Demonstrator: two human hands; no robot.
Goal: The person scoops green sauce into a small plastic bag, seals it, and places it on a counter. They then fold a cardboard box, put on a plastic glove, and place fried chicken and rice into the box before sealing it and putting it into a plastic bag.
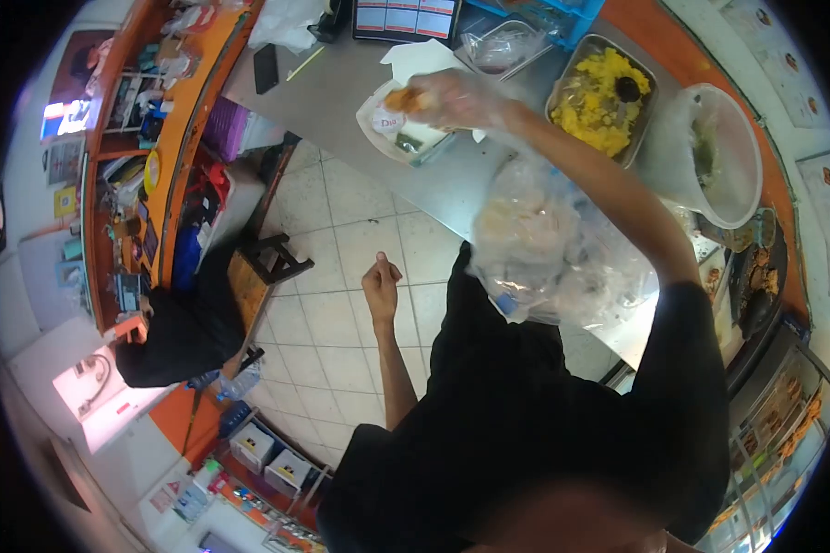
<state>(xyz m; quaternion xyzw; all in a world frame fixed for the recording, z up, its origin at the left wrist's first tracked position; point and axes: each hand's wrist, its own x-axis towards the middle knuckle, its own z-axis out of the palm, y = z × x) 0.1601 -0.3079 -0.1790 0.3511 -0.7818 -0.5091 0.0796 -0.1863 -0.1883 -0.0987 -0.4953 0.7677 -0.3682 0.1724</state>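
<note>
One gloved right hand (461,100) grips browned food (408,99) over the box (381,143), likely filling it, needing gentle lowering; the left hand (381,284) is clenched.

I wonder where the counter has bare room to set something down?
The counter is bare between the phone and the open box, with a smaller patch between box and plastic bags. Farther right, the tray and tub crowd it.

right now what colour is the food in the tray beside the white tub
The food is yellow, best seen in the head view.
</note>
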